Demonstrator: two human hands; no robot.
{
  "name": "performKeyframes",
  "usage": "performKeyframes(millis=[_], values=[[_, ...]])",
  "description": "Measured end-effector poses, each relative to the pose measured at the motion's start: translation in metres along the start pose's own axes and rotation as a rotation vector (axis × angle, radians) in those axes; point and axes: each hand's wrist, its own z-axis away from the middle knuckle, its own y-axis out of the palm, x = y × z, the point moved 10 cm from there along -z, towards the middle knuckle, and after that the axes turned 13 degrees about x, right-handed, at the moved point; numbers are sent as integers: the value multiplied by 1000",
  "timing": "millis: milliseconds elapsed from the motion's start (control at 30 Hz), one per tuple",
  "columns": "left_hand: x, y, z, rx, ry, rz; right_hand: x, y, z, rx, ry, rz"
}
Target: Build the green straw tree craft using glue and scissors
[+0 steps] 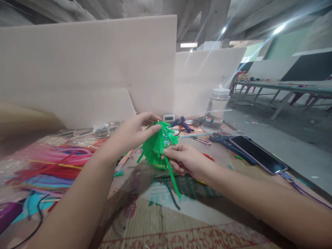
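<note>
A bushy, layered bundle of green pipe cleaners (155, 147) is held up over the table in front of me. My left hand (146, 126) grips its top, with the thumb in front and the other fingers behind. At its lower right side, my right hand (185, 157) pinches a green pipe cleaner (173, 180) whose loose end hangs down toward the table. To the left lies a heap of pipe cleaners (64, 159) in pink, red, blue and other colours.
Beyond my hands are a blue glue gun (183, 123), a small digital clock (168, 118) and a clear water bottle (216, 107). Pink-handled snips (201, 140), blue pliers (233, 147) and a phone (258, 154) lie to the right. Pale boards (103, 65) stand behind.
</note>
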Motion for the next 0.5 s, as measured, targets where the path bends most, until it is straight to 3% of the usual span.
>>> performKeyframes(millis=[267, 500], values=[[-1, -2, 0, -69, -35, -48, 1, 0, 1, -8, -7, 17], [0, -2, 0, -26, -64, -38, 2, 1, 2, -20, 0, 43]])
